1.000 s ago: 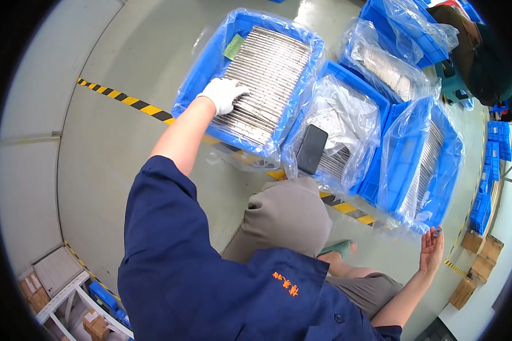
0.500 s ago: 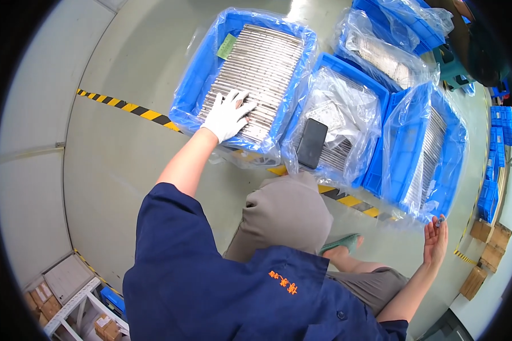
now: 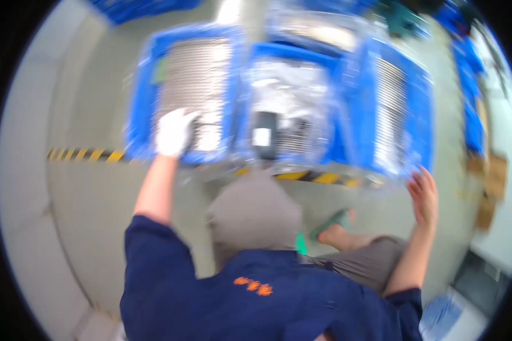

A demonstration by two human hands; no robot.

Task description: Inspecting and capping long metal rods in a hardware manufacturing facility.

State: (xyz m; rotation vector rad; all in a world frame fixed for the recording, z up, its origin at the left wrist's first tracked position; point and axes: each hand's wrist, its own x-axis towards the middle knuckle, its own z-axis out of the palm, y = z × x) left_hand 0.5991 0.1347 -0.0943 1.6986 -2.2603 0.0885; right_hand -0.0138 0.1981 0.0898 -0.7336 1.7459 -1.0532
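My left hand (image 3: 175, 132), in a white glove, rests on the near left part of a stack of thin metal strips (image 3: 194, 74) in the left blue bin (image 3: 139, 113). Its thumb points right; the other fingers are smeared by motion, so a grip cannot be made out. My bare right hand (image 3: 424, 196) is raised by the near right corner of the right blue bin (image 3: 418, 122), its fingers apart and loosely bent. No held thing shows in it. Clear plastic lines that bin, beside more metal strips (image 3: 389, 108).
Between them stands a middle blue bin (image 3: 290, 52) with plastic wrap, strips and a black phone-like slab (image 3: 264, 136). Another lined bin (image 3: 318, 28) is behind. Yellow-black floor tape (image 3: 327, 178) runs in front. Blue bins (image 3: 473, 128) and cardboard boxes (image 3: 496, 177) line the right side.
The view has turned, and the bins now lie further left and straighter. My left hand's spread fingers have drawn together or blurred. The small grey thing at my right fingertips no longer shows.
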